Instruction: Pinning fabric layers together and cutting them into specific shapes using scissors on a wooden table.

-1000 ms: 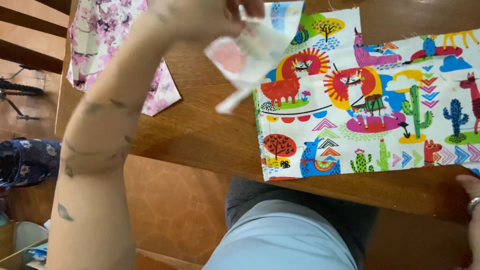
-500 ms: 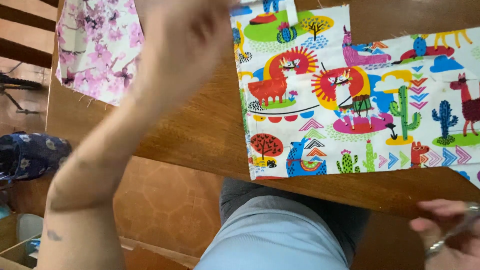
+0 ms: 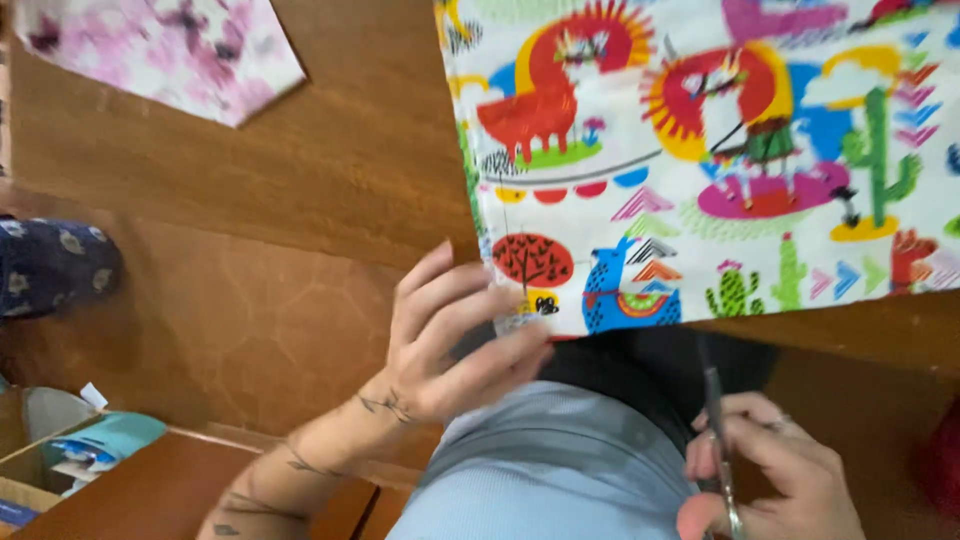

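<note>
While scissors [image 3: 718, 440] fill the right hand [image 3: 765, 470], left hand [image 3: 450, 340] touches fabric [image 3: 700, 160].

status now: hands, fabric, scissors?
Left hand on corner of printed fabric at table edge. Right hand grips scissors, clear of cloth. Nothing blocking.

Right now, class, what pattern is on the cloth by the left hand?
Bright llamas and cacti on white cloth; head view.
</note>
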